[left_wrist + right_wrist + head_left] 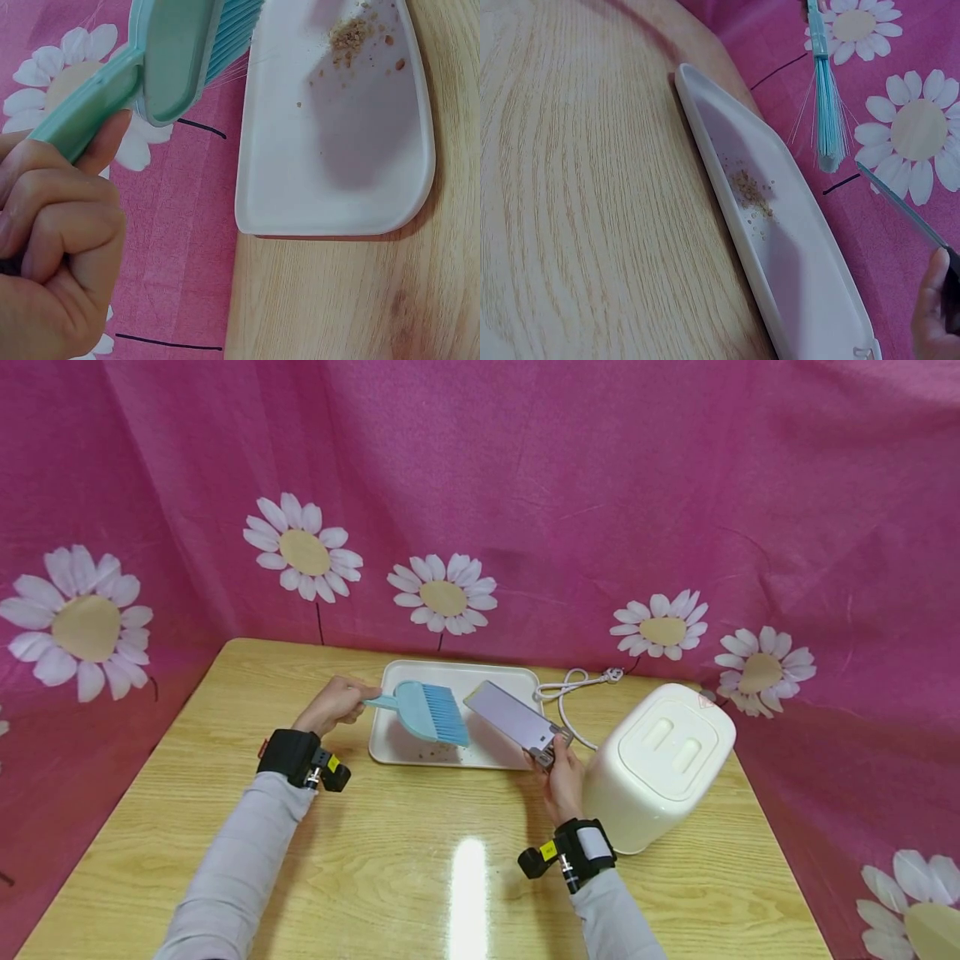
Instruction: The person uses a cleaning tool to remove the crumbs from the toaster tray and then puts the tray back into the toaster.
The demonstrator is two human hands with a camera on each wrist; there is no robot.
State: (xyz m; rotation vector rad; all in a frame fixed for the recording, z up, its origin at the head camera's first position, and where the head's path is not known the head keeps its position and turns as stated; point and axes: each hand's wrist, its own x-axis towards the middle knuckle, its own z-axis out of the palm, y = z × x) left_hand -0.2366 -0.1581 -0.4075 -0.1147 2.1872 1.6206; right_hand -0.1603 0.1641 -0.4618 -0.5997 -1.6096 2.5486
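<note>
My left hand (337, 703) grips the handle of a light blue hand brush (415, 712), its bristles pointing right above a white tray (480, 671). In the left wrist view, the fingers curl round the handle. My right hand (564, 783) pinches the grey end of a flat rectangular crumb tray (512, 714), tilted over the white tray's right half. From the right wrist, the crumb tray (904, 206) shows edge-on, its far end close to the brush's bristles (829, 120). Brown crumbs (349, 37) lie in a small heap on the white tray, with several scattered around.
A cream toaster (630, 793) with a two-slot top stands right of my right hand. Its white cord (562, 687) and plug (613, 675) lie behind it by the tray. A pink daisy-print cloth (540, 527) hangs behind the wooden table (375, 860).
</note>
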